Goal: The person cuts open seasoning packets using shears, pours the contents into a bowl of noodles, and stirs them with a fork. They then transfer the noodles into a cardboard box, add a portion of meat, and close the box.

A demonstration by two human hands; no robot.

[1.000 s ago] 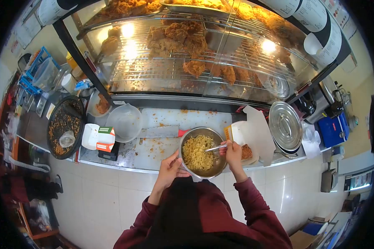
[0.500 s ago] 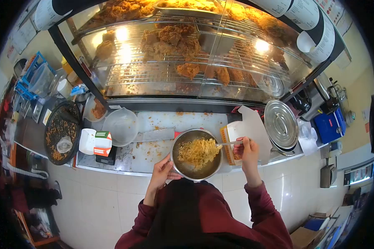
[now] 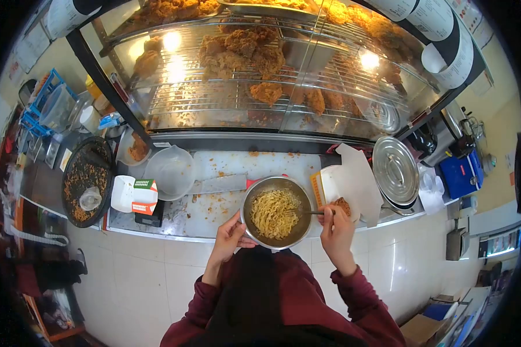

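Noodles (image 3: 272, 213) getting mixed in the bowl (image 3: 256, 193): left hand (image 3: 230, 236) clamped on its rim, right hand (image 3: 336, 224) gripping the fork (image 3: 304, 212). Next probably means lifting noodles toward the box (image 3: 336, 184).

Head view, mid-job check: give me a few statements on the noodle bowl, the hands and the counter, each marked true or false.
1. The left hand holds the rim of the metal bowl. True.
2. The bowl is empty. False: it holds noodles.
3. The right hand holds a utensil reaching into the noodles. True.
4. The cleaver is in the right hand. False: it lies on the counter behind the bowl.
5. The steel pot lid sits left of the bowl. False: it is to the right.
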